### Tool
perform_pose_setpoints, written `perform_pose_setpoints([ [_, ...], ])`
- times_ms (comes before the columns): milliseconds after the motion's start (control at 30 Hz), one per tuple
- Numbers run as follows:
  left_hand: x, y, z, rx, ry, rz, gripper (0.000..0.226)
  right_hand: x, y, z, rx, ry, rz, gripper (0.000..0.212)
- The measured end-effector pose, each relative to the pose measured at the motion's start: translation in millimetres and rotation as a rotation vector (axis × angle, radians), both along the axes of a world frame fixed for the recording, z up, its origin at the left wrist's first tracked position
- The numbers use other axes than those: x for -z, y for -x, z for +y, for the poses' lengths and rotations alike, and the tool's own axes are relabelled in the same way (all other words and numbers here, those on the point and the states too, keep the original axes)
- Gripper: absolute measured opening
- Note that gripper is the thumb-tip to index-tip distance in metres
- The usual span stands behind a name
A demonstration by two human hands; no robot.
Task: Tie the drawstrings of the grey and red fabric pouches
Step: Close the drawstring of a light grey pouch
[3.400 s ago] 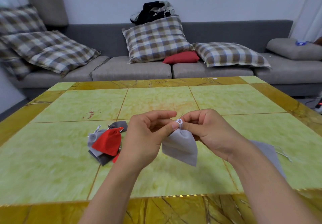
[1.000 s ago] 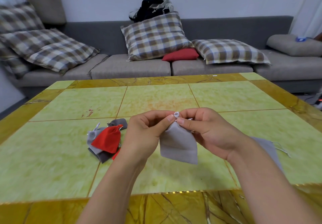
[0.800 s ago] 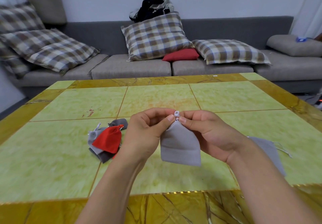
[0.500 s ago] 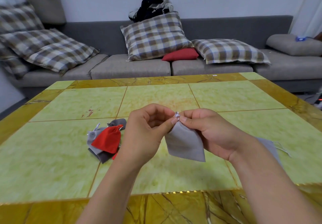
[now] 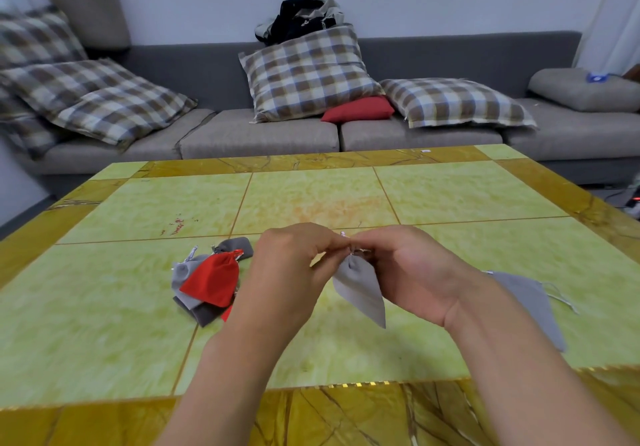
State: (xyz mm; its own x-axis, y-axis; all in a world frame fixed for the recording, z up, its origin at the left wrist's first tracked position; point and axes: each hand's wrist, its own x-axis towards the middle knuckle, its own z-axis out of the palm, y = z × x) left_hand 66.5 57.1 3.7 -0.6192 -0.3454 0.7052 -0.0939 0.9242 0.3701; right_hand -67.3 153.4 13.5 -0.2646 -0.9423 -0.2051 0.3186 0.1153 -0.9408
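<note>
Green and yellow marble table (image 5: 450, 196) up front, grey sofa (image 5: 259, 137) with plaid cushions (image 5: 308, 74) behind. Held above the table's middle: light grey pouch (image 5: 360, 288), hanging tilted, neck gathered. Left hand (image 5: 291, 265) and right hand (image 5: 408, 272) both curled, fingertips pinching the drawstring (image 5: 353, 249) at the neck. Heaped just left of the hands: red pouch (image 5: 214, 282) on top of grey pouches (image 5: 197, 301). Lying flat at right, partly hidden by the forearm: another grey pouch (image 5: 530, 303), strings loose.
</note>
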Motion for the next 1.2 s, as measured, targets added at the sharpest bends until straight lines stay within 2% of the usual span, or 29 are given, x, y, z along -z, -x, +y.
perform_pose_setpoints([
  [167, 7, 4, 5, 0.021, 0.064, 0.021, 0.011, 0, -1, -5, 0.071, -0.029, 0.06, 0.033],
  [333, 12, 6, 8, -0.012, 0.058, 0.061, 0.011, -3, -2, -5, 0.104, -0.003, 0.048, 0.014],
  [533, 9, 9, 13, -0.103, 0.022, 0.091, 0.004, -7, -2, -2, 0.157, 0.047, -0.021, 0.01],
  [700, 11, 10, 10, -0.13, -0.16, 0.114, 0.012, -11, -6, -4, 0.234, 0.144, -0.003, 0.025],
  [833, 7, 10, 10, -0.189, -0.308, 0.162, 0.01, -13, -8, -4, 0.258, 0.221, 0.12, 0.019],
  [967, 4, 10, 12, -0.225, -0.385, 0.258, 0.008, -12, -13, -7, 0.314, 0.28, 0.134, 0.018],
  [1100, 3, 14, 16, -0.199, -0.49, 0.313, 0.008, -12, -16, -9, 0.365, 0.311, 0.14, 0.024],
  [1200, 2, 12, 10, -0.121, -0.548, 0.327, 0.01, -8, -13, -8, 0.322, 0.301, 0.136, 0.023],
])
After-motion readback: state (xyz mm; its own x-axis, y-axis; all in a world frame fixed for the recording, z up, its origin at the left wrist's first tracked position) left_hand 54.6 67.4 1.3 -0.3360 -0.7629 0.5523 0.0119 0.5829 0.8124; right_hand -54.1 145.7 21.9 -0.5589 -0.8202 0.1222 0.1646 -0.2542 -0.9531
